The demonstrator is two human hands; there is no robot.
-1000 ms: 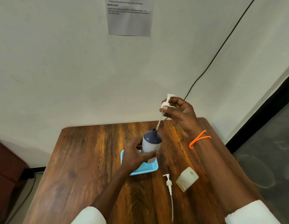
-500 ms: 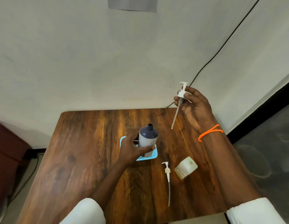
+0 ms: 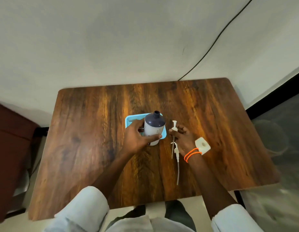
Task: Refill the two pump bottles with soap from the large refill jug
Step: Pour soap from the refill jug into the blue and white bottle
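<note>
I am standing at the near edge of the wooden surface, and its far edge is butting against the wall; the left half and the far right corner are lying bare and giving me room to move. My left hand is gripping the one upright pump bottle, fingers curled round its white body, its dark neck uncapped; it is standing at the near edge of a single blue tray near the middle of the surface. My right hand is pinching a pump head just right of the tray, its tube angling down toward the near edge. A second pump head is lying right beside it, partly under my wrist. One small pale bottle is lying just behind my right wrist, crowding that side. A black cable is running down the wall to the far edge.
</note>
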